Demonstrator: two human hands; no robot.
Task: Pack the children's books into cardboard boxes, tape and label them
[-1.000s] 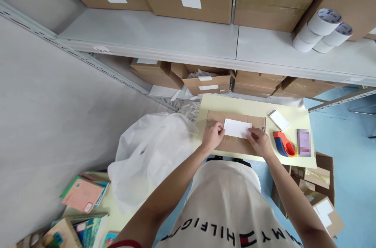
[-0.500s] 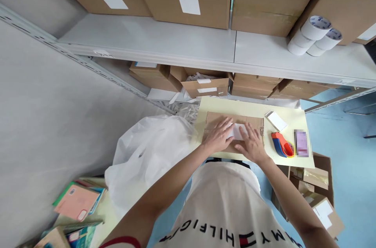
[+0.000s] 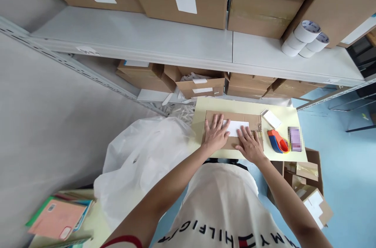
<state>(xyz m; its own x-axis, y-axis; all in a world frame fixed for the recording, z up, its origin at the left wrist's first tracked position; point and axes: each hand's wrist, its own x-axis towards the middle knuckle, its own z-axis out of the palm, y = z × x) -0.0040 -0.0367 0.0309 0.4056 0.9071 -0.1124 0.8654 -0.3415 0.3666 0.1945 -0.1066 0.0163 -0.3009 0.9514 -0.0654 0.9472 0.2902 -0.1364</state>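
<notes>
A flat brown cardboard parcel [image 3: 214, 117] lies on a small pale yellow table [image 3: 249, 105]. A white label [image 3: 239, 127] sits on the parcel's top. My left hand [image 3: 216, 133] lies flat on the parcel with fingers spread, covering the label's left end. My right hand [image 3: 249, 144] lies flat beside it, fingers stretched out over the label's lower right edge. Neither hand holds anything.
An orange and blue tape dispenser [image 3: 277, 142], a white pad [image 3: 270, 118] and a blurred purple item [image 3: 294, 139] lie right of the parcel. A white plastic bag [image 3: 141, 158] bulges at the left. Shelves hold cardboard boxes [image 3: 199, 85] and tape rolls [image 3: 305, 36]. Books [image 3: 55, 220] lie lower left.
A second ago both hands pinched the label's ends over the parcel. They have since flattened onto it and slid outward across the label. The view has shifted a little.
</notes>
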